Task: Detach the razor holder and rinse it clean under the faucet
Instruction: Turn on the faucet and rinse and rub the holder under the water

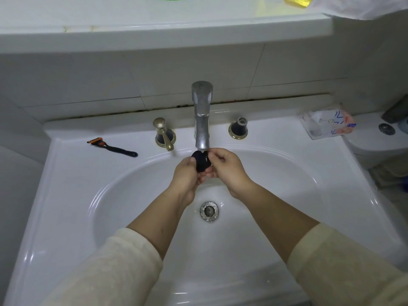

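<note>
From the head camera, both hands meet right under the chrome faucet [202,115] spout, over the white sink [132,195] basin. The left hand [185,177] curls closed around the dark, rounded razor holder [200,161] from the left and below, while the right hand [227,171] pinches its right edge with fingertips. The holder sits just beneath the spout, touching both hands. Off on the left rim of the sink lies the razor [112,147], orange head, black handle, well apart. The drain [209,211] shows below the hands.
</note>
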A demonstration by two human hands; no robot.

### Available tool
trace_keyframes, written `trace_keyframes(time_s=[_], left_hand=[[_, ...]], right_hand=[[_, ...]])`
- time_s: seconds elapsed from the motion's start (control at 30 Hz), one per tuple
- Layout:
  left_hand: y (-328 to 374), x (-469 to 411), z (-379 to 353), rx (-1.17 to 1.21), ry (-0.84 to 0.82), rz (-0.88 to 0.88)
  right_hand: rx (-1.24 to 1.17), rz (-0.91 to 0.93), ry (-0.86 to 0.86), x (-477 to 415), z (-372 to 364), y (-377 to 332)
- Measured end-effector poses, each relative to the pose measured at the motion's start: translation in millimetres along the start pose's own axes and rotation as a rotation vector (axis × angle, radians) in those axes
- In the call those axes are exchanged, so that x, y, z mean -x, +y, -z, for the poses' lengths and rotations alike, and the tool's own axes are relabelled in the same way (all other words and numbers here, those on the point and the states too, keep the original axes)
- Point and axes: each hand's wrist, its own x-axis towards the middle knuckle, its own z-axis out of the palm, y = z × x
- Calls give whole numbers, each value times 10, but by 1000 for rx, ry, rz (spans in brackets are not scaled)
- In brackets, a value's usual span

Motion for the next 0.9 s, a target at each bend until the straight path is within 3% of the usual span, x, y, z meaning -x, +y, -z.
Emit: trace_keyframes(time_s=[0.23, 0.43, 0.67, 0.9], left_hand=[[70, -6, 49, 113, -34, 131], [111, 9, 5, 346, -94, 160], [136, 12, -7, 299, -169, 125], [120, -37, 63, 289, -131, 150]], right_hand=[[101, 1, -133, 12, 1, -12], [194, 86, -83, 24, -10, -58], [414, 198, 50, -56, 1, -86], [543, 226, -24, -81, 12, -114]])
